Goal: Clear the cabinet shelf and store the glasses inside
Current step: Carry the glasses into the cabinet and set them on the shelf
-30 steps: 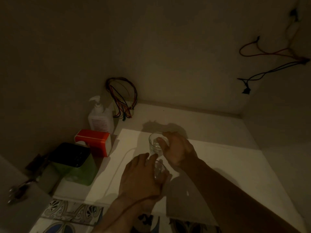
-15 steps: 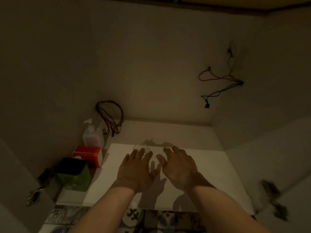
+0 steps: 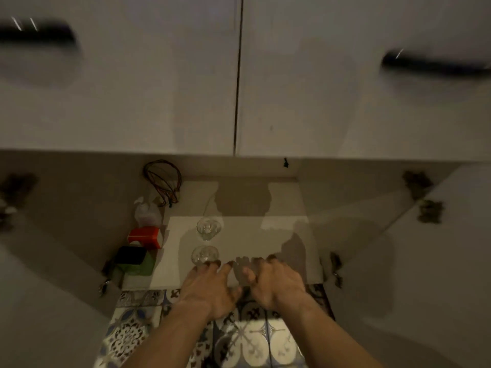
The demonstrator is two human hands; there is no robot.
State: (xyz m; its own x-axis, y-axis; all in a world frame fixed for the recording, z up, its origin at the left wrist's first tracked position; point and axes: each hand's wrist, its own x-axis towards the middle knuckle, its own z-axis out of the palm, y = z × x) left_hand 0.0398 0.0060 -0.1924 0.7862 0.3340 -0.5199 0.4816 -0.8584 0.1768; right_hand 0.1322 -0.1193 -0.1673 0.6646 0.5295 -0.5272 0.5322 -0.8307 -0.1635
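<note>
Head view: two clear glasses, far glass (image 3: 208,228) and near glass (image 3: 204,255), stand on the cabinet shelf (image 3: 247,243); left hand (image 3: 210,286) and right hand (image 3: 273,281) hover at its front edge, fingers spread, holding nothing

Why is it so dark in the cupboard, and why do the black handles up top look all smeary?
In the head view, the light is dim and comes from behind the person, so a big shadow falls across the shelf and back wall; the two drawer handles are streaked by motion blur; the two glasses stay faint, with small glints; the left hand and right hand look fairly sharp.
</note>
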